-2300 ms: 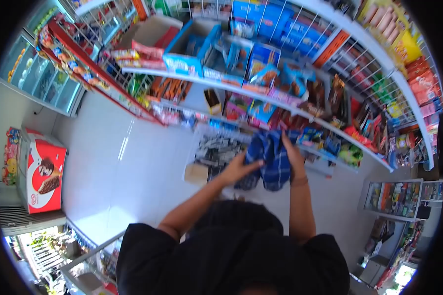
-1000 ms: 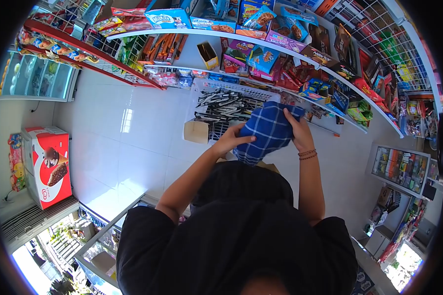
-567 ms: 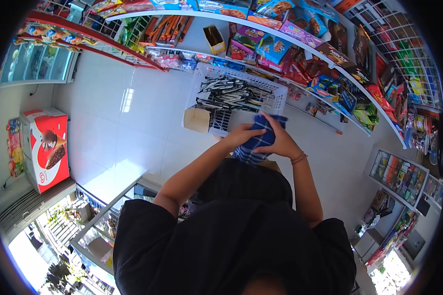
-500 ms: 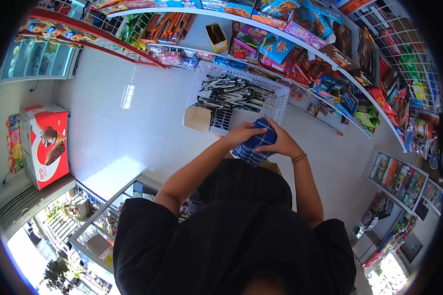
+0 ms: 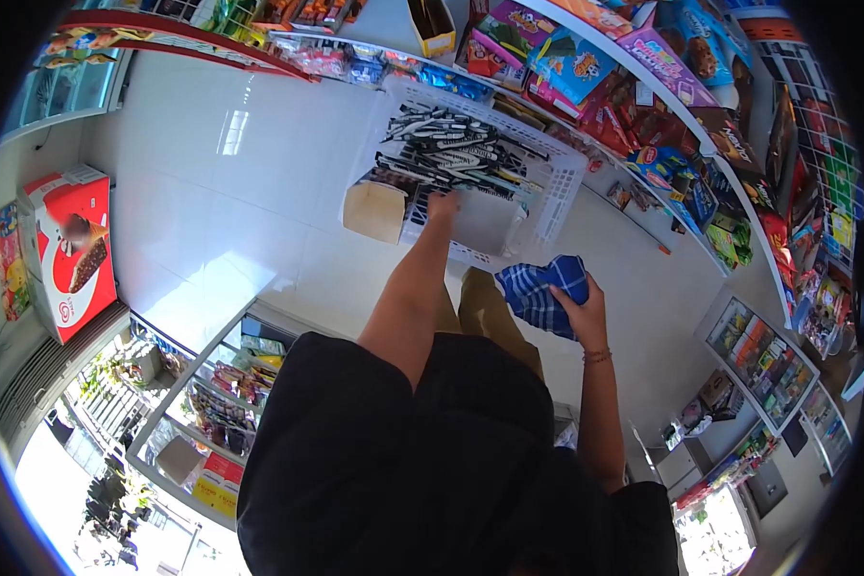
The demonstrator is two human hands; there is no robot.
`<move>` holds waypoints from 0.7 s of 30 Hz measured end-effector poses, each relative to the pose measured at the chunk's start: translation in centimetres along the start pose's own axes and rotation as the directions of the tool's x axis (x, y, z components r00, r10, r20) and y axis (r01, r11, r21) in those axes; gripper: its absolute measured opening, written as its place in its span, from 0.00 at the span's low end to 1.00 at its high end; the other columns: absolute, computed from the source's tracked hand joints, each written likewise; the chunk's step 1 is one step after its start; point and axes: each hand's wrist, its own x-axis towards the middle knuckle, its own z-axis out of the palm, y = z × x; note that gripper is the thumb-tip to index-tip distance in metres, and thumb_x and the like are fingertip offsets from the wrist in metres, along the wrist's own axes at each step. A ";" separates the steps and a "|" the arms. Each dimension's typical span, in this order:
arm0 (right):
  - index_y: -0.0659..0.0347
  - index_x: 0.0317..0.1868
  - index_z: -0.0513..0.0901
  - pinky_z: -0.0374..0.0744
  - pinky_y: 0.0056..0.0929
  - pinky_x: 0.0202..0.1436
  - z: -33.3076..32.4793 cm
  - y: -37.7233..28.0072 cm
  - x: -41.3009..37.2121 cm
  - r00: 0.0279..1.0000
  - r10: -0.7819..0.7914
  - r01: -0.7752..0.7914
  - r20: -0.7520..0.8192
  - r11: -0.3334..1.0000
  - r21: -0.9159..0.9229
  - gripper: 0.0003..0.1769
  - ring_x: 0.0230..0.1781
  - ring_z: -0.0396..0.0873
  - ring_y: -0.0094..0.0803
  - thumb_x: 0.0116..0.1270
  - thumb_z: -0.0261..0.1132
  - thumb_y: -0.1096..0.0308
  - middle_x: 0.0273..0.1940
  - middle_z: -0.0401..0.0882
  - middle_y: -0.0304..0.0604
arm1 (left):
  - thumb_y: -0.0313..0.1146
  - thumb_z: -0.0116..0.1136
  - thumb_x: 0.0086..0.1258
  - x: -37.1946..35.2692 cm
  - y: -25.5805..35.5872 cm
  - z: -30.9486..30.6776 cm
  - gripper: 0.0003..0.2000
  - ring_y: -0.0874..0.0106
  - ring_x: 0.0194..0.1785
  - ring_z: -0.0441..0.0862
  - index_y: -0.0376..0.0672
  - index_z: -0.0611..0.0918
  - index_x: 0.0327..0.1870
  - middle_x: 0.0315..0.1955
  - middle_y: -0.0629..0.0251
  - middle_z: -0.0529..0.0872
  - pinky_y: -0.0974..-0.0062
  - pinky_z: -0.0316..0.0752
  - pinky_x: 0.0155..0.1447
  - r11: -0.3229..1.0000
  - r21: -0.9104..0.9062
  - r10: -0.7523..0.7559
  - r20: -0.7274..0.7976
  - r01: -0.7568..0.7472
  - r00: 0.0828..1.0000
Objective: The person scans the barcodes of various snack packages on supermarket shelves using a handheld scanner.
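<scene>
A blue checked cloth [image 5: 540, 294] is gripped in my right hand [image 5: 586, 309], to the right of a white plastic basket [image 5: 555, 206]. My left hand [image 5: 442, 204] reaches into the basket, at the lower edge of a pile of slim black-and-white packets [image 5: 451, 144]. Its fingers are small and partly hidden there, so I cannot make out whether they hold anything. An open beige box [image 5: 374, 213] stands at the basket's left front corner, just left of my left hand.
Shelves of snack packets [image 5: 571, 62] curve behind and to the right of the basket. A red and white freezer [image 5: 72, 254] stands at the far left. Glass display cases are at the lower left [image 5: 202, 408] and right [image 5: 763, 360]. An open yellow box [image 5: 432, 27] sits on the shelf.
My left hand has let go of the cloth and moved left into the basket. My right hand has carried the cloth rightward and down. The whole view has shifted.
</scene>
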 end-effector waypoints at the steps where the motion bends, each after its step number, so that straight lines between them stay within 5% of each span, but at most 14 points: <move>1: 0.68 0.40 0.75 0.74 0.25 0.42 0.1 0.1 -0.2 1.000 0.021 -0.022 -0.020 0.999 -0.024 0.21 0.33 0.77 0.27 0.49 0.70 0.63 0.33 0.79 0.44 | 0.38 0.53 0.59 0.6 -0.5 0.3 0.12 0.68 0.28 0.81 0.41 0.76 0.40 0.35 0.65 0.80 0.63 0.72 0.33 1.000 -0.001 -0.014 0.004 0.014 1.000; 3: 0.68 0.40 0.75 0.74 0.26 0.41 0.5 1.1 -0.4 1.000 0.011 -0.011 -0.005 0.999 -0.044 0.21 0.33 0.77 0.27 0.50 0.70 0.63 0.33 0.79 0.44 | 0.39 0.54 0.59 -0.7 1.4 0.2 0.14 0.67 0.28 0.81 0.38 0.75 0.40 0.30 0.61 0.80 0.59 0.72 0.32 0.930 -0.352 -0.149 -0.086 0.110 0.985; 6: 0.68 0.39 0.74 0.74 0.28 0.39 1.4 1.4 -0.6 1.000 -0.010 0.011 0.021 0.998 -0.058 0.23 0.32 0.78 0.33 0.49 0.70 0.61 0.32 0.79 0.48 | 0.42 0.55 0.60 -0.3 2.5 0.6 0.17 0.66 0.26 0.80 0.37 0.75 0.40 0.25 0.59 0.79 0.62 0.72 0.27 0.775 -0.591 -0.320 -0.062 0.224 0.945; 14: 0.67 0.41 0.74 0.74 0.29 0.40 3.4 1.3 0.0 0.997 -0.022 0.025 0.074 0.999 -0.037 0.24 0.34 0.78 0.34 0.48 0.71 0.60 0.34 0.79 0.48 | 0.38 0.56 0.61 0.8 1.5 -0.1 0.10 0.71 0.21 0.78 0.38 0.77 0.31 0.25 0.62 0.79 0.74 0.69 0.19 0.769 -0.627 -0.236 -0.095 0.126 0.967; 19: 0.67 0.40 0.75 0.74 0.25 0.41 2.7 0.4 0.7 0.998 -0.041 0.038 0.051 0.997 0.063 0.21 0.33 0.77 0.27 0.49 0.70 0.64 0.34 0.79 0.42 | 0.35 0.57 0.59 -1.0 -0.3 -1.1 0.06 0.77 0.22 0.72 0.45 0.77 0.32 0.24 0.70 0.77 0.79 0.72 0.27 0.748 -0.648 0.055 0.274 0.142 0.960; 21: 0.68 0.42 0.75 0.75 0.25 0.41 2.1 1.0 1.4 1.000 0.008 -0.004 -0.024 0.984 0.180 0.20 0.34 0.77 0.27 0.51 0.69 0.66 0.35 0.79 0.40 | 0.36 0.58 0.59 -6.5 1.4 -2.0 0.08 0.78 0.27 0.74 0.46 0.76 0.36 0.23 0.73 0.75 0.80 0.72 0.32 0.778 -0.610 0.050 0.301 0.152 0.952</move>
